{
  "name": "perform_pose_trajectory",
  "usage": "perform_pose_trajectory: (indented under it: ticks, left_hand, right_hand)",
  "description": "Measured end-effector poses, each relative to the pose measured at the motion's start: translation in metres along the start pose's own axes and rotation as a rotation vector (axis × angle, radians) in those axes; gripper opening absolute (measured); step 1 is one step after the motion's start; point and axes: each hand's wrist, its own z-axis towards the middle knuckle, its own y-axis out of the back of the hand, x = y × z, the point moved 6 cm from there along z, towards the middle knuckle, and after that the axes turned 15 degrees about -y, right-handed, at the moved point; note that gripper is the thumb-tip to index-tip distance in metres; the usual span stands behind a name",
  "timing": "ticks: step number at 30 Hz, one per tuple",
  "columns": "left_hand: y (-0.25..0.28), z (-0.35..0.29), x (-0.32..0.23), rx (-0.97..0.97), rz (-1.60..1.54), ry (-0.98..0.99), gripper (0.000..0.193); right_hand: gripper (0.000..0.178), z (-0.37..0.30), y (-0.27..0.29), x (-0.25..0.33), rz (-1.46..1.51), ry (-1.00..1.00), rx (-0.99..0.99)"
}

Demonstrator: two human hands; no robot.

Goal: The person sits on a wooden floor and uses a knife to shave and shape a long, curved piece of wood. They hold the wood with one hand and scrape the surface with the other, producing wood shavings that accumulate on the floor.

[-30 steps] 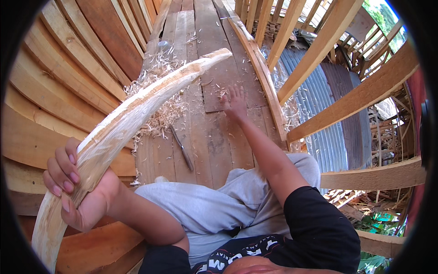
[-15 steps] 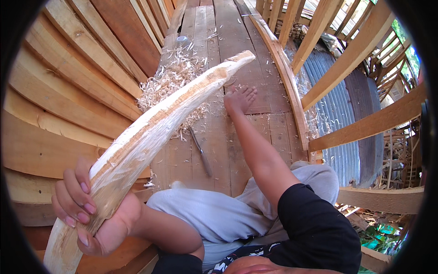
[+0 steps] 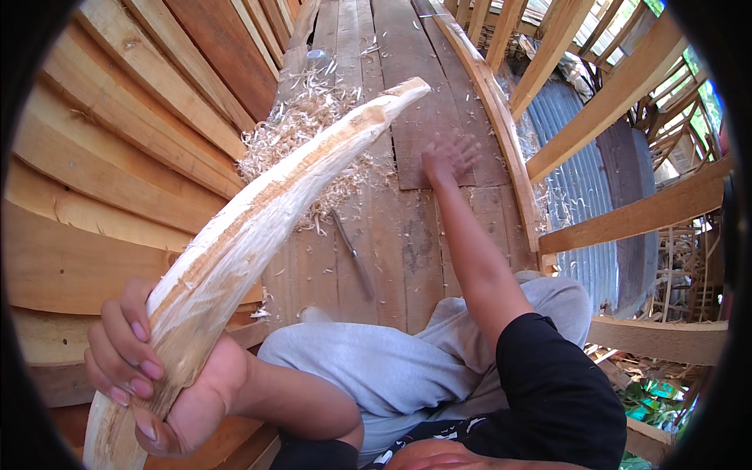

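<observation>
My left hand [image 3: 168, 384] grips the thick lower end of a long, curved piece of pale carved wood [image 3: 254, 207]. Its fingers wrap over one side and the thumb lies on the other. The wood slants up toward the far middle and narrows to a blunt, notched tip. My right hand [image 3: 451, 155] is stretched out low over the plank floor [image 3: 427, 243], fingers spread and slightly blurred, with nothing visible in it. Whether the palm touches the boards I cannot tell. Between my arms, a slim knife-like tool [image 3: 354, 254] lies on the floor.
Curly wood shavings [image 3: 286, 129] are heaped left of my right hand, behind the carved wood. A small clear container [image 3: 317, 59] stands beyond them. Boards [image 3: 117, 172] line the left side. A slatted wooden railing [image 3: 603, 117] runs along the right, with corrugated metal sheeting [image 3: 583, 196] outside it.
My right hand has moved to the right across the floor, away from the shavings. The carved wood has shifted only slightly, still in my left hand.
</observation>
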Motion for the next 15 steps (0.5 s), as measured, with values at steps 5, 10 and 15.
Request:
perform_pose_trajectory:
  ticks: [5,10,15]
  left_hand:
    - [0.003,0.000,0.004,-0.011,-0.027,0.035,0.030]
    - [-0.003,-0.002,0.007,0.001,-0.034,0.059,0.028]
    - [0.005,-0.004,0.005,-0.012,-0.062,0.064,0.027]
  right_hand:
    - [0.067,-0.027,-0.010,-0.004,-0.323,-0.094,0.081]
    - [0.059,-0.087,-0.029,0.064,0.292,0.690,0.607]
    - [0.057,-0.074,0.039,0.012,0.063,0.382,-0.048]
